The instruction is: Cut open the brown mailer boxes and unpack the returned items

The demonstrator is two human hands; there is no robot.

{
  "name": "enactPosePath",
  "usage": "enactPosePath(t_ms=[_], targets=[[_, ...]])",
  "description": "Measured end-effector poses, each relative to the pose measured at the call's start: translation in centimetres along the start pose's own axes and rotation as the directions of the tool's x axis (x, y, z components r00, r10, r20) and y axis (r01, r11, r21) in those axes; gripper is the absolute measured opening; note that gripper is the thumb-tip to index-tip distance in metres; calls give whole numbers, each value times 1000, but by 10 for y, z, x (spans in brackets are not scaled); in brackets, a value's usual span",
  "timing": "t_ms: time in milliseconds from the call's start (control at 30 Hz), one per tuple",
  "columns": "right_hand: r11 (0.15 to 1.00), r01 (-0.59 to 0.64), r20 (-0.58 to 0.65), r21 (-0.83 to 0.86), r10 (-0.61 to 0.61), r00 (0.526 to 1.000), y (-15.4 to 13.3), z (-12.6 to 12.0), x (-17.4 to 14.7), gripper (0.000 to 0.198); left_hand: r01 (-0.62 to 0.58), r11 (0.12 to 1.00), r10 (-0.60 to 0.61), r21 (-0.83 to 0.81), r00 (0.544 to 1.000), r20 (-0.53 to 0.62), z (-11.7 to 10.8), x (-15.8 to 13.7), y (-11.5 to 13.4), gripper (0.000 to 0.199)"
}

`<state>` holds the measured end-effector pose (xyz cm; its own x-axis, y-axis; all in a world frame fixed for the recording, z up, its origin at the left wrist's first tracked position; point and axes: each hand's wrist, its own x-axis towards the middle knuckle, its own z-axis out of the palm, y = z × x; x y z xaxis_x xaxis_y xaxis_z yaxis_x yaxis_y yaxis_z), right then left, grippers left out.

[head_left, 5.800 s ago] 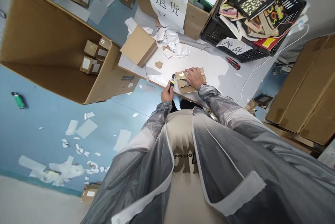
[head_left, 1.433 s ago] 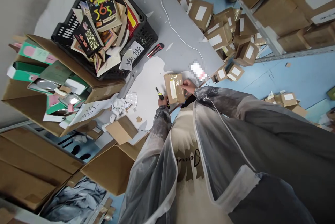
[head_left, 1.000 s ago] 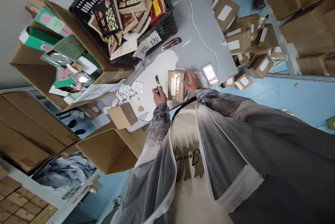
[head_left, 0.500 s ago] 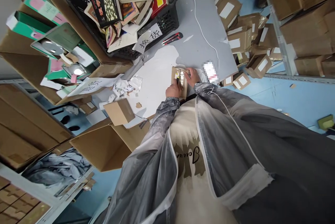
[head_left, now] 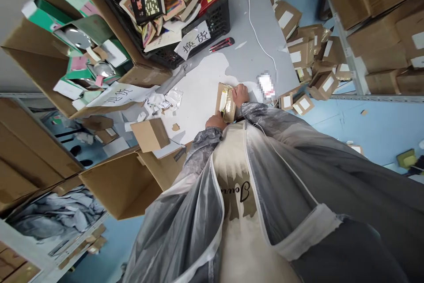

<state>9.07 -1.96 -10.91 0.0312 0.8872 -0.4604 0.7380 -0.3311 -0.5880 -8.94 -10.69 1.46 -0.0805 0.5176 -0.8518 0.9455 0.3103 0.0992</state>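
A small cardboard box [head_left: 229, 102] with shiny clear tape lies on the white-topped part of the table, near its front edge. My left hand [head_left: 216, 121] is closed at the lower left of the box, around a small dark tool [head_left: 222, 113] with a yellowish part. It looks like a cutter, though the fingers hide most of it. Over the box's upper right edge, my right hand [head_left: 240, 94] curls its fingers and grips the box. A red and black utility knife [head_left: 221, 45] lies apart on the grey tabletop.
A black crate [head_left: 212, 24] of books and an open carton [head_left: 139, 74] of green boxes stand at the back left. Crumpled paper [head_left: 162, 103] and a brown box [head_left: 150, 135] lie left. A pixelated device [head_left: 266, 85] with a white cable is right. Parcels [head_left: 301, 49] pile beyond.
My left hand has moved down along the box toward my body, with the dark tool. My right hand stays at the box's right edge. The camera view has shifted slightly.
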Motion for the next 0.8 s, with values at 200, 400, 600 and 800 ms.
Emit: enactPosePath(t_ms=[200,400,600,800], targets=[[999,-41,-101,-33,37,994,-10,-8,-4,28,-51,998,53,-21,995,81,18,-10,-32,61],[984,-20,-71,-175,8,997,-18,-29,3,43,-97,989,101,-112,994,31,42,-17,-55,47],[896,-43,-8,-443,43,999,-22,-56,-10,48,-120,958,102,-259,992,-81,60,-27,-69,48],[731,54,238,-680,150,960,-3,-87,-23,47,-98,949,34,-300,977,-210,88,-39,-105,47]])
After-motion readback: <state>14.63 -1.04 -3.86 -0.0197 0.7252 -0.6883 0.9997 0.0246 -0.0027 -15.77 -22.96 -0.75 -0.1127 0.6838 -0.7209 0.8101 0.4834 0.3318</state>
